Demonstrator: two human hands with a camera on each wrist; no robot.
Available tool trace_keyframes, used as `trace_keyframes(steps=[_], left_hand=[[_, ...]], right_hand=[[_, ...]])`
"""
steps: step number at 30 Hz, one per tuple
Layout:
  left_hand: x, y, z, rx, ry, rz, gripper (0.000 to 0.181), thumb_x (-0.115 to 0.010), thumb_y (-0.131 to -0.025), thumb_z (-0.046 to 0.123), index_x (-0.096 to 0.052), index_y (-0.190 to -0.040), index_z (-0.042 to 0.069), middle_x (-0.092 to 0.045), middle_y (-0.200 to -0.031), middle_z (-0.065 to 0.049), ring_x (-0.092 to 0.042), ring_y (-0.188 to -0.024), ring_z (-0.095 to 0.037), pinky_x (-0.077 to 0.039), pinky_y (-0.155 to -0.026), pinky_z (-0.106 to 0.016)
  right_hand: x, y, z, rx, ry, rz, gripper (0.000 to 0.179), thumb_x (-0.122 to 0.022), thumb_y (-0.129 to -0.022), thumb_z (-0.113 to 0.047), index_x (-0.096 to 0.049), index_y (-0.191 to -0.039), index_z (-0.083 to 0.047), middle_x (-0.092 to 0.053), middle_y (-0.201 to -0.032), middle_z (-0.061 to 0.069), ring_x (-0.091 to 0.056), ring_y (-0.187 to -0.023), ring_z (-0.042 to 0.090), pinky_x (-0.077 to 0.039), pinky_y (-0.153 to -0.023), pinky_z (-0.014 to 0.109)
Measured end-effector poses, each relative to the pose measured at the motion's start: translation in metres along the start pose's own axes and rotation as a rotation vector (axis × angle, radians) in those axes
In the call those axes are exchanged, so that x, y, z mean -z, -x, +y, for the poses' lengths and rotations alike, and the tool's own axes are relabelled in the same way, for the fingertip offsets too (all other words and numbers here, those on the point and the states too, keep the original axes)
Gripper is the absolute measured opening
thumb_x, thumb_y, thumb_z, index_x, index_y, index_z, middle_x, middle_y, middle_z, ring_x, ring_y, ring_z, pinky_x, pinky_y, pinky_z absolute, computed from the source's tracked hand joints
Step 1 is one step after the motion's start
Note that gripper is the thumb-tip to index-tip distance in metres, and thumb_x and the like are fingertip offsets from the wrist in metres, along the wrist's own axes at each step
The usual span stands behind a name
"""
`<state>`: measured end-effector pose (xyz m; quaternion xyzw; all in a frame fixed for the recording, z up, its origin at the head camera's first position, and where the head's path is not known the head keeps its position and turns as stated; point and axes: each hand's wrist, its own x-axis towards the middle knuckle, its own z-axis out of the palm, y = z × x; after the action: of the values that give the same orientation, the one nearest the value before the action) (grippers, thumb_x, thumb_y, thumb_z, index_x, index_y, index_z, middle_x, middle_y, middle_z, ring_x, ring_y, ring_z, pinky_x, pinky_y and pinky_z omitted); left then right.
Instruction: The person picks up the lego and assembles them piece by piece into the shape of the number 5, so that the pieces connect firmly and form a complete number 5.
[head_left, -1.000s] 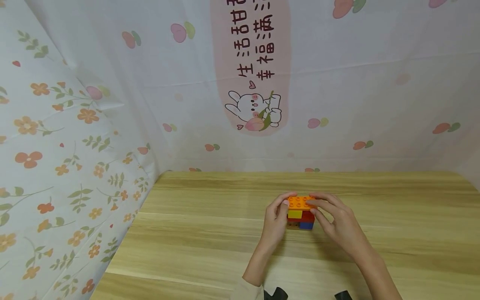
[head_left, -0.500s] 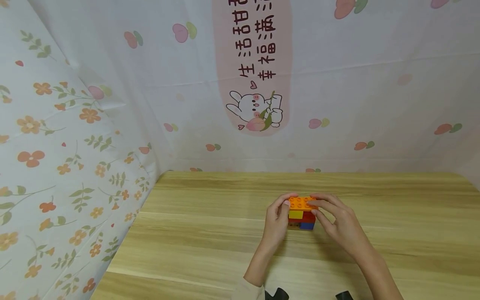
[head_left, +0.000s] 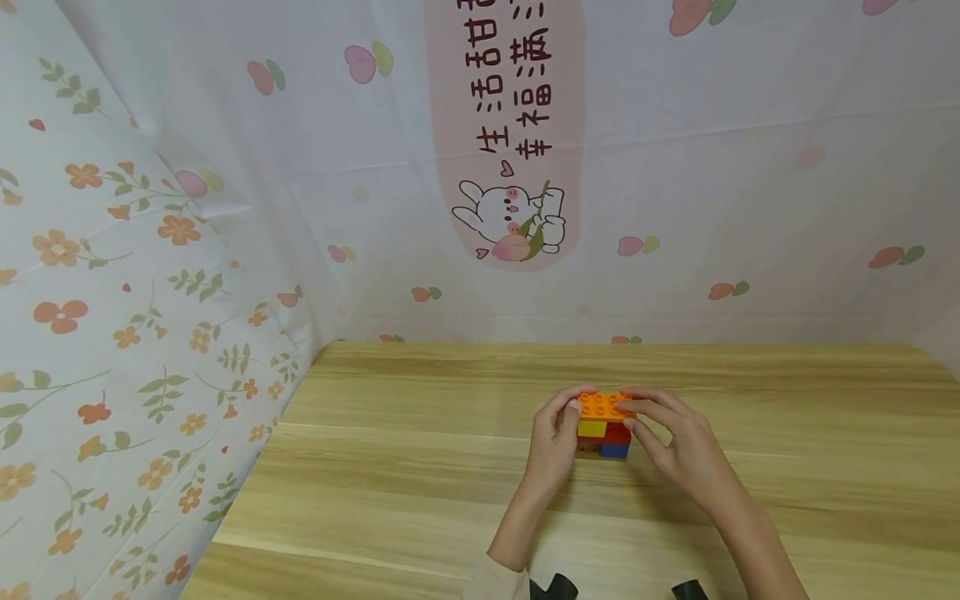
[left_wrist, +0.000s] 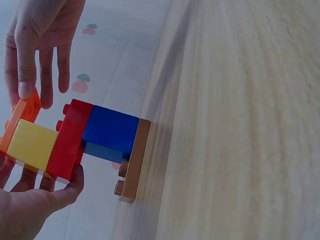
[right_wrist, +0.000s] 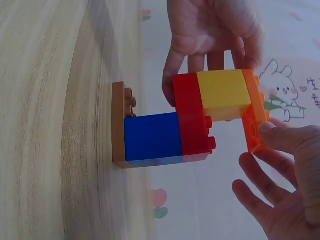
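A small tower of toy building bricks stands upright on the table between both hands. At its foot is a brown plate (left_wrist: 136, 162); above come a blue brick (right_wrist: 152, 138), a red brick (right_wrist: 191, 115) and a yellow brick (left_wrist: 32, 143), with an orange brick (head_left: 600, 406) on top. My left hand (head_left: 551, 442) grips the tower's left side, its thumb near the red and yellow bricks. With thumb and fingers, my right hand (head_left: 678, 437) pinches the overhanging right end of the orange brick. The blue brick sits at the right of the plate, leaving studs bare at the left.
The wooden table (head_left: 360, 467) extends all around the tower. A white printed cloth (head_left: 675, 183) hangs behind its far edge, and a floral cloth (head_left: 150, 350) hangs at the left. Two black objects (head_left: 558, 587) show at the bottom edge between the forearms.
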<state>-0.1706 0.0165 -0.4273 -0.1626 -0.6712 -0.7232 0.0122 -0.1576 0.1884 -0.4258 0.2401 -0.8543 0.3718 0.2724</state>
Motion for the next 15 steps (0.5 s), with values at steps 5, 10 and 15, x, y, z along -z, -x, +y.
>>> trace_keyframes(steps=[5, 10, 15], left_hand=[[-0.0008, -0.0002, 0.0005, -0.008, 0.003, 0.009, 0.029, -0.036, -0.098, 0.001, -0.062, -0.113, 0.003, -0.059, -0.118, -0.006, -0.053, -0.108, -0.012, -0.040, -0.093, -0.028], [-0.0020, -0.0001, 0.0002, -0.011, 0.013, 0.026, 0.030, -0.036, -0.098, 0.000, -0.062, -0.112, 0.003, -0.059, -0.118, -0.007, -0.053, -0.105, -0.012, -0.041, -0.092, -0.027], [-0.0028, 0.0005, -0.0002, -0.016, 0.025, 0.031, 0.029, -0.037, -0.097, 0.000, -0.062, -0.112, 0.002, -0.059, -0.118, -0.006, -0.054, -0.108, -0.014, -0.042, -0.092, -0.027]], right_hand=[[-0.0003, 0.0001, -0.0002, -0.017, 0.000, -0.002, 0.029, -0.072, -0.070, 0.013, -0.071, -0.094, -0.005, -0.062, -0.110, 0.009, -0.056, -0.102, 0.027, -0.030, -0.089, 0.004], [-0.0010, -0.0004, -0.0007, -0.020, 0.015, 0.003, 0.029, -0.073, -0.070, 0.012, -0.071, -0.093, -0.004, -0.063, -0.109, 0.011, -0.054, -0.100, 0.026, -0.028, -0.090, 0.006], [-0.0014, 0.0002, -0.0002, -0.017, 0.020, 0.010, 0.029, -0.074, -0.068, 0.012, -0.071, -0.092, -0.003, -0.063, -0.108, 0.012, -0.054, -0.099, 0.026, -0.028, -0.090, 0.007]])
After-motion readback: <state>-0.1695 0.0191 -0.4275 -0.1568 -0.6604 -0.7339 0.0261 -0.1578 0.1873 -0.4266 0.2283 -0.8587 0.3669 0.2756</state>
